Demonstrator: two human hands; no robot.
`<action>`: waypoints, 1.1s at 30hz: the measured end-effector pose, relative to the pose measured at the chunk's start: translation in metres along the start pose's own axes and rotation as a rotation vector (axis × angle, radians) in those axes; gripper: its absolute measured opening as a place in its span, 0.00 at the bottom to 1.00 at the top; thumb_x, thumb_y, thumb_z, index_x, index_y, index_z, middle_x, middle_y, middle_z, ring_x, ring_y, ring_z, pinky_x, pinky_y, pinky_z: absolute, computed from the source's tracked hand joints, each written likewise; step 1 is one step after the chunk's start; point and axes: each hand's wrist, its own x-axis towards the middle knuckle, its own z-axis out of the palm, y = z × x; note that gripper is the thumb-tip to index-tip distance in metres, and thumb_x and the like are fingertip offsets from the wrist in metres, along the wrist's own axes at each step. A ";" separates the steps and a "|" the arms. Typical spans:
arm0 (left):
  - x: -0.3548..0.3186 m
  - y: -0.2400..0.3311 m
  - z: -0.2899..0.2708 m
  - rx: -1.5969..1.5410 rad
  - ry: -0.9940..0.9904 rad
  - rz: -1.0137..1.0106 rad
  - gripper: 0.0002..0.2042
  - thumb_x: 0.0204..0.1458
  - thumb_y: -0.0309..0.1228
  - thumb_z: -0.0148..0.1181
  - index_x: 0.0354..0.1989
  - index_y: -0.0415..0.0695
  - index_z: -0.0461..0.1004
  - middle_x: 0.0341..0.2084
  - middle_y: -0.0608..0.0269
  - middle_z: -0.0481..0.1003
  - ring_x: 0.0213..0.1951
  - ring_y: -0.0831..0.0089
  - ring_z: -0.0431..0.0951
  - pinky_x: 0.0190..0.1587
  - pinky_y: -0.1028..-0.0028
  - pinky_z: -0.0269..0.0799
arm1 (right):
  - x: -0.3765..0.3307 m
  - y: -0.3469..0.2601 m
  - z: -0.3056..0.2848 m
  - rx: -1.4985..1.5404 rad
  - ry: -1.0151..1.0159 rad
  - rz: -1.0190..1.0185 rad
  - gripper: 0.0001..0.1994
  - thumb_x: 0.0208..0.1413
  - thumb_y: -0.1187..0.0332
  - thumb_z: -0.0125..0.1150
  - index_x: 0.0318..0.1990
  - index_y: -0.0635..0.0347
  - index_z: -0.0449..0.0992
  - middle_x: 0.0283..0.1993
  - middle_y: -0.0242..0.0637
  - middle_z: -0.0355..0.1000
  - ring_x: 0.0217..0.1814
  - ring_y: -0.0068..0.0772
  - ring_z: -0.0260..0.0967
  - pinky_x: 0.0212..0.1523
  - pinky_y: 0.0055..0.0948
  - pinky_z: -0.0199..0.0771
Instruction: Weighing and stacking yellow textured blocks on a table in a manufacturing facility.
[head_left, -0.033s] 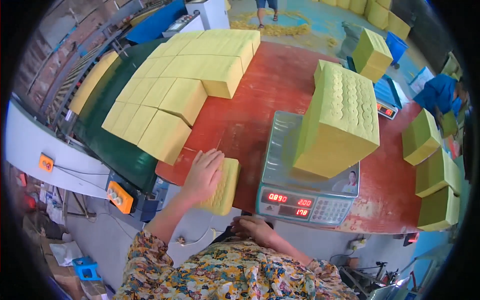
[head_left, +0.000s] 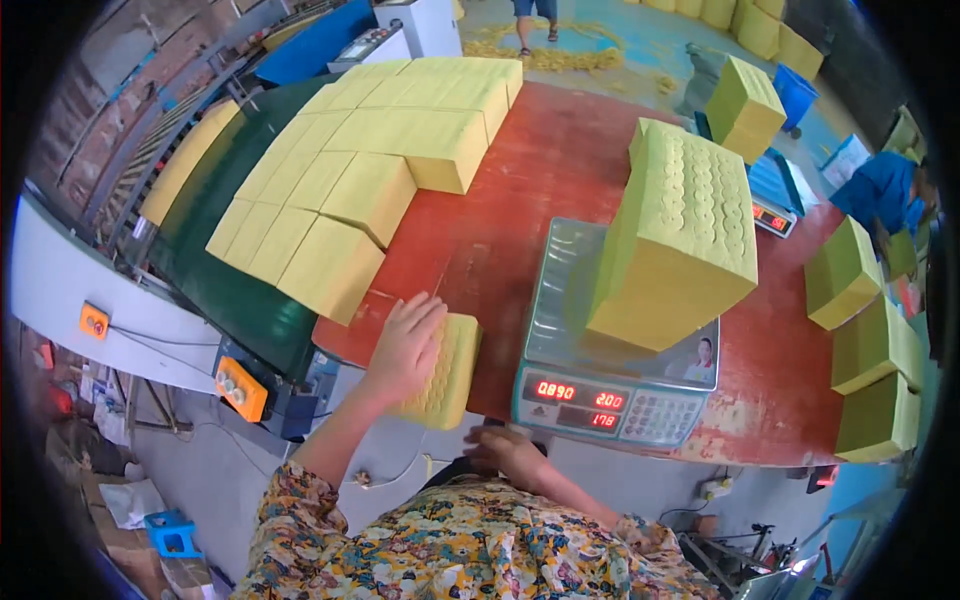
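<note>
My left hand lies with outstretched fingers along the top of a yellow paper stack stamped with coin-like patterns. That stack rests at the table's near edge and juts past it. In front of my waist is my right hand, fingers loosely apart and slightly blurred, with nothing visible in it. A digital scale with lit red digits stands to the right of the small stack. A tall yellow paper block, its patterned face upward, sits on the scale's tray. Neither hand touches the scale.
Many yellow blocks are packed together on the left, over a green belt and the red table. Several more blocks line the right edge. A second scale and a person in blue are at far right.
My right hand shifts very slightly and blurs. The view tilts a touch; the left hand, paper stack and scale otherwise stay as they were.
</note>
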 end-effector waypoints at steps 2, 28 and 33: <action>-0.007 0.012 -0.010 -0.073 0.154 -0.149 0.24 0.53 0.27 0.54 0.60 0.34 0.65 0.60 0.46 0.66 0.65 0.51 0.60 0.68 0.54 0.51 | 0.015 0.018 -0.006 0.287 0.020 -0.054 0.30 0.63 0.55 0.55 0.65 0.65 0.58 0.67 0.45 0.60 0.69 0.46 0.57 0.68 0.47 0.56; -0.167 0.069 0.012 -2.090 0.203 -0.697 0.24 0.61 0.46 0.45 0.60 0.44 0.68 0.54 0.54 0.74 0.54 0.60 0.75 0.57 0.57 0.72 | -0.095 -0.016 0.070 -0.258 0.128 -0.591 0.14 0.59 0.68 0.64 0.48 0.68 0.74 0.43 0.35 0.77 0.46 0.19 0.70 0.49 0.24 0.72; -0.131 0.171 0.007 -1.796 0.257 -0.698 0.25 0.61 0.43 0.46 0.60 0.38 0.67 0.55 0.50 0.73 0.54 0.59 0.76 0.55 0.58 0.74 | -0.181 -0.031 0.015 -0.194 0.072 -0.686 0.10 0.60 0.70 0.63 0.46 0.65 0.75 0.38 0.26 0.74 0.41 0.15 0.68 0.44 0.20 0.70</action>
